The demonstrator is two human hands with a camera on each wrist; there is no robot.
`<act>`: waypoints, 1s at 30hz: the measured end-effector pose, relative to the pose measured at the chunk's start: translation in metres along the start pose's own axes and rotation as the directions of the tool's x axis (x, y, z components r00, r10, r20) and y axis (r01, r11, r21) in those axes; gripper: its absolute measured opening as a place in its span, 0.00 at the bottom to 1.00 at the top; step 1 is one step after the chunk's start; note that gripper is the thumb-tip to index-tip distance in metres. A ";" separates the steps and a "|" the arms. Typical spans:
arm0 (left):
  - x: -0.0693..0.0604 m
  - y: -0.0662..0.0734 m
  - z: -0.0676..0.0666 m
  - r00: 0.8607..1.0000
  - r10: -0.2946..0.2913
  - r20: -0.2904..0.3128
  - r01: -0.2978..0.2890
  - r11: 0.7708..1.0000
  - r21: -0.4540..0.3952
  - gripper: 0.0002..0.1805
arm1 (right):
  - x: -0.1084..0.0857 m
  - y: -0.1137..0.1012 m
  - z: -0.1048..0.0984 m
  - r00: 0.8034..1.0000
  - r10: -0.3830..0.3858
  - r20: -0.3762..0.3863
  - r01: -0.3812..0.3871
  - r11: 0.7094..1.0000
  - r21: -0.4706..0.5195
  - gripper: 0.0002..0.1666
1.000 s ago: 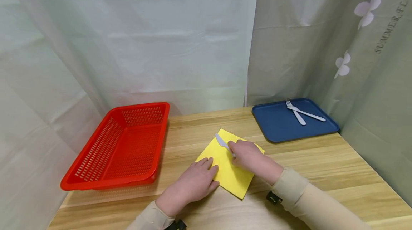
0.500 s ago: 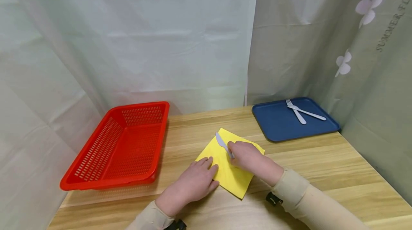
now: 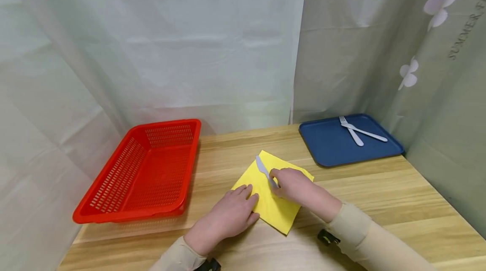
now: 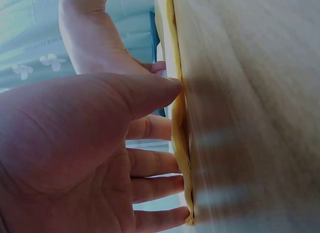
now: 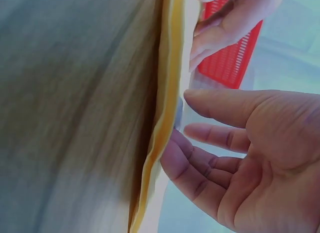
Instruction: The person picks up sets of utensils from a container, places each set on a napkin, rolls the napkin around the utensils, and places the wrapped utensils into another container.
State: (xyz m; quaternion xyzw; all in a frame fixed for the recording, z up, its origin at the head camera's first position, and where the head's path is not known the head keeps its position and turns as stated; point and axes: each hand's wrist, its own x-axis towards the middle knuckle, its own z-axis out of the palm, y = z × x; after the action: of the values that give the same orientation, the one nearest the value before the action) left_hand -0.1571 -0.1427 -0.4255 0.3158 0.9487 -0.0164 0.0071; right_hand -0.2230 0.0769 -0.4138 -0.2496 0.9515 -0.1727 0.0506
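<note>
A folded yellow napkin (image 3: 279, 216) lies at a slant on the table. On it lies a knife (image 3: 262, 165), its blade pointing to the far left corner. My left hand (image 3: 233, 212) rests on the napkin's left side with fingers extended; in the left wrist view its fingertips (image 4: 172, 216) touch the edge. My right hand (image 3: 292, 184) is at the knife's handle and partly hides it. In the right wrist view, thumb and index finger stand apart on either side of the grey knife end (image 5: 178, 113), and the other fingers are loosely bent against the napkin.
A red slotted basket (image 3: 184, 174) stands on the left. At the back right lies a blue tray (image 3: 326, 151) with a fork (image 3: 342, 120) and a knife (image 3: 370, 135) crossed on it. Pale curtains (image 3: 212, 52) enclose the wooden table (image 3: 395, 203).
The knife on the napkin has turned very slightly, and more of its handle shows beside my right fingers. My left hand stays on the napkin. The head view has shifted slightly.
</note>
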 end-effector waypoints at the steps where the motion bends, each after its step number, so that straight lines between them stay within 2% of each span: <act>1: 0.000 0.000 0.000 1.000 0.000 0.002 0.000 1.000 0.000 0.27 | -0.001 0.000 -0.001 1.000 -0.002 0.005 0.002 1.000 0.002 0.16; 6: 0.000 0.000 0.000 1.000 -0.001 0.006 0.001 1.000 -0.006 0.27 | -0.008 0.001 -0.002 0.999 -0.014 0.036 0.014 1.000 0.011 0.17; 10: 0.001 0.000 0.000 1.000 -0.002 0.008 0.003 1.000 -0.013 0.27 | -0.011 0.001 -0.004 0.997 -0.057 0.050 0.057 0.998 0.000 0.19; 13: 0.001 -0.001 0.001 1.000 -0.001 0.010 0.001 1.000 -0.015 0.27 | -0.011 0.001 -0.003 0.994 -0.085 0.063 0.086 0.996 -0.014 0.18; 18: 0.001 -0.001 0.002 1.000 0.003 0.009 -0.003 1.000 -0.012 0.27 | -0.009 0.001 0.001 0.993 -0.090 0.080 0.092 0.996 -0.019 0.18; 23: 0.000 -0.001 0.001 1.000 0.002 0.015 -0.002 1.000 -0.009 0.27 | -0.005 -0.001 0.004 0.993 -0.089 0.080 0.090 0.996 -0.012 0.20; 30: 0.000 0.000 0.000 1.000 0.006 0.011 -0.005 1.000 -0.005 0.27 | -0.002 -0.002 0.007 0.990 -0.130 0.050 0.131 0.991 -0.030 0.19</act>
State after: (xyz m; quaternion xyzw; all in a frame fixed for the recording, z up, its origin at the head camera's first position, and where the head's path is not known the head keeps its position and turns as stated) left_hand -0.1572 -0.1429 -0.4252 0.3183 0.9478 -0.0158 0.0131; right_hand -0.2193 0.0743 -0.4199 -0.3162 0.9344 -0.1536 0.0579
